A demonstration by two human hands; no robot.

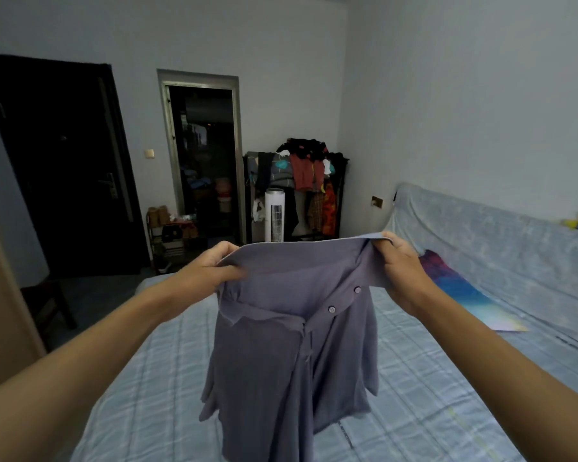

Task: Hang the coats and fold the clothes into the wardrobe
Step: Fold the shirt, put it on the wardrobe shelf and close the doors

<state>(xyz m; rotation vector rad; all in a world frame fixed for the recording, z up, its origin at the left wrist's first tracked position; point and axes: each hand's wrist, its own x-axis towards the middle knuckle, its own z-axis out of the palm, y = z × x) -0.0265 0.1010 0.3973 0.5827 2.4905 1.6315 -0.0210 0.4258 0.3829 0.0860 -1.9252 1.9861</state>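
Shirt (281, 355) hangs from collar, pinched by left hand (211, 268) and right hand (399, 265); loosened fingers (229, 271) risk dropping it crumpled onto bed (431, 378).

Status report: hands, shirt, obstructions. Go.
Left hand and right hand both grip the shirt at its collar. Shirt hangs over the bed. No obstruction in view.

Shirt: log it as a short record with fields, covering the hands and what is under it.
item: grey-purple buttoned shirt
state: held up, hanging loose, unfolded
left hand: grips top edge, left end
right hand: grips top edge, right end
below: blue checked bed
background: loaded clothes rack
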